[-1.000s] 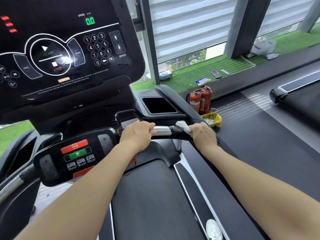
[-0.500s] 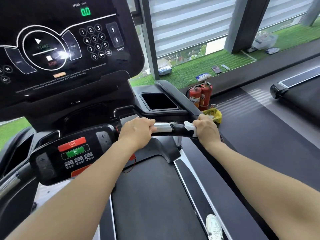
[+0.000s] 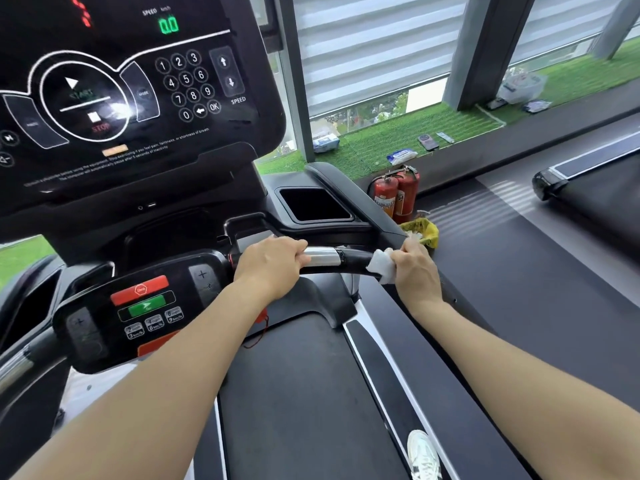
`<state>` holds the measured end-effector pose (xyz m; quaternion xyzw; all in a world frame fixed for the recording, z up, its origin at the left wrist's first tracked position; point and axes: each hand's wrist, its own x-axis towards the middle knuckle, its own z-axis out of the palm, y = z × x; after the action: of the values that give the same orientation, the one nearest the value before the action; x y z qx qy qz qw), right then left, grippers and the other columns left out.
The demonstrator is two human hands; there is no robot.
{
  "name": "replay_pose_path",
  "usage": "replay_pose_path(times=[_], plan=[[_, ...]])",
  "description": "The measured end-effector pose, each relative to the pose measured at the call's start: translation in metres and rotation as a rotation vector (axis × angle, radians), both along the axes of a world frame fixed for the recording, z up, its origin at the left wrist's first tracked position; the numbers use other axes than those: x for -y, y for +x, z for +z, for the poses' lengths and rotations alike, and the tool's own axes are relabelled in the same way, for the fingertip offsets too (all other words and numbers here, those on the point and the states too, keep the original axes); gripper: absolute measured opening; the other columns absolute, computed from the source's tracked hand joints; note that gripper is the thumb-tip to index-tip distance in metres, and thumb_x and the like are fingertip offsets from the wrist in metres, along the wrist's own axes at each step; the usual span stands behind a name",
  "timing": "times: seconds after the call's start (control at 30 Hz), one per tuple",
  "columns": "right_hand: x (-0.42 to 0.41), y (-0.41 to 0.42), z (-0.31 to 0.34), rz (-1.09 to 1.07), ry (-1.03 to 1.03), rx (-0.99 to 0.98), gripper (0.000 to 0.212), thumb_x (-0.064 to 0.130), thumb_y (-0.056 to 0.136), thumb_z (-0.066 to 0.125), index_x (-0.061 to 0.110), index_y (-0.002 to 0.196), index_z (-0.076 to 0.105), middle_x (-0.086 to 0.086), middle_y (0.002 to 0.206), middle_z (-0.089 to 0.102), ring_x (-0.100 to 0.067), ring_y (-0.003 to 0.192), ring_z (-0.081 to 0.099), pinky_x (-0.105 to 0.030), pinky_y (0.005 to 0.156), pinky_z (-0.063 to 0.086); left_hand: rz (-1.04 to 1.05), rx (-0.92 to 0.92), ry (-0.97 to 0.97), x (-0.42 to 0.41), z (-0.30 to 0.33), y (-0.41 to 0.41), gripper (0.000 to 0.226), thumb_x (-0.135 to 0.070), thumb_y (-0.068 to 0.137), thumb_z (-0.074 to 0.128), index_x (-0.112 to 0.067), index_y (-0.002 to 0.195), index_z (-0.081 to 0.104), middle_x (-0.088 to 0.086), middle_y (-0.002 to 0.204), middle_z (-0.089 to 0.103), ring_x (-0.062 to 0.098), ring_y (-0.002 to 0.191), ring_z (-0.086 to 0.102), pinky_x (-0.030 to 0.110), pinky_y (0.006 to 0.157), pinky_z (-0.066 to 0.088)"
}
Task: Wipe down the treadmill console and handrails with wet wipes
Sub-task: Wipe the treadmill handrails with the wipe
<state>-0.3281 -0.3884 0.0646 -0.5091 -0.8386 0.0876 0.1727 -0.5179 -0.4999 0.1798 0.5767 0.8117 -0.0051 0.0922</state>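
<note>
The black treadmill console (image 3: 138,98) fills the upper left, its speed readout at 0.0. Below it a front handrail (image 3: 332,259), black with a silver sensor sleeve, runs to the right. My left hand (image 3: 270,263) grips this rail just left of the silver sleeve. My right hand (image 3: 415,268) holds a crumpled white wet wipe (image 3: 382,265) wrapped against the rail's right end, where it meets the side handrail (image 3: 349,192). A lower control pad (image 3: 145,306) with red and green buttons sits to the left of my left hand.
The running belt (image 3: 294,393) lies under my arms, a white shoe (image 3: 424,455) on its right side rail. Two red fire extinguishers (image 3: 396,194) and a yellow bag (image 3: 427,230) stand beyond the rail. A wipes pack (image 3: 401,156) lies on the green ledge. Another treadmill (image 3: 588,188) is far right.
My right hand with the wipe has slid a little to the right along the rail, toward the side handrail. My left hand keeps its grip in the same place.
</note>
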Motion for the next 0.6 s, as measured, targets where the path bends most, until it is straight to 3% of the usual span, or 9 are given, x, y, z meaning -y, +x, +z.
replay_pose_path(times=[0.2,0.4,0.5,0.6], plan=[[0.010,-0.014,0.022,-0.191,-0.220,-0.159,0.026,0.004,0.089,0.045,0.002,0.096,0.070,-0.015,0.101,0.050,-0.033,0.088,0.055,-0.030,0.069,0.037,-0.009,-0.028,0.013,0.000,-0.002,0.001,0.033,-0.035,0.101,0.037,-0.017,0.119,0.058,0.001,0.115,0.062,0.022,0.111,0.050,0.037,0.088,0.042],[0.042,-0.050,0.038,0.053,-0.200,-0.405,0.027,0.008,0.094,0.045,0.004,0.106,0.068,-0.010,0.105,0.048,-0.025,0.089,0.053,-0.032,0.076,0.045,-0.002,-0.036,-0.012,0.000,0.000,0.002,0.037,-0.037,0.101,0.034,-0.017,0.121,0.057,0.000,0.119,0.061,0.024,0.120,0.046,0.037,0.091,0.040],[0.029,-0.029,0.021,0.043,-0.200,-0.360,0.027,0.009,0.097,0.043,0.002,0.113,0.064,-0.010,0.103,0.046,-0.026,0.093,0.050,-0.035,0.078,0.046,-0.002,-0.031,-0.022,0.000,0.001,0.003,0.035,-0.035,0.102,0.034,-0.017,0.121,0.056,0.001,0.120,0.061,0.024,0.121,0.045,0.037,0.091,0.039],[0.016,-0.006,0.001,-0.081,-0.184,-0.214,0.020,0.003,0.095,0.042,-0.006,0.098,0.060,-0.010,0.100,0.042,-0.025,0.093,0.044,-0.033,0.077,0.042,-0.001,-0.025,-0.020,0.000,0.002,0.003,0.034,-0.035,0.101,0.035,-0.017,0.121,0.057,0.000,0.120,0.061,0.023,0.120,0.046,0.036,0.090,0.039]])
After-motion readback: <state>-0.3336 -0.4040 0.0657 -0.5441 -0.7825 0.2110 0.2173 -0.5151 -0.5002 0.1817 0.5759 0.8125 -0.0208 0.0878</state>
